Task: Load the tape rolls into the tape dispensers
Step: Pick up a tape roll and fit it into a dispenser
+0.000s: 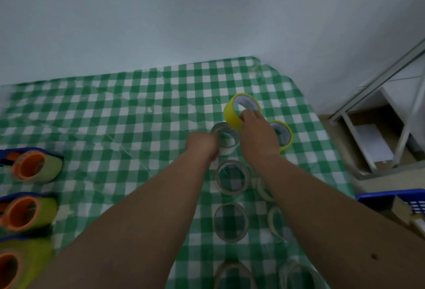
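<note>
Two bare forearms reach across a green-and-white checked counter past clear tape rolls. The left hand curls round a clear tape roll. The right hand pinches a raised yellow tape roll. Three loaded orange-and-blue tape dispensers line the left edge. A pale wall stands beyond.

Bench is covered by a green-and-white checked cloth, wrinkled in places, corner at far right. Plain pale wall behind it. Right of the bench: white metal rack on the floor with a white sheet inside. Nearer, at the right edge, a blue plastic basket, cardboard just beside it.
</note>
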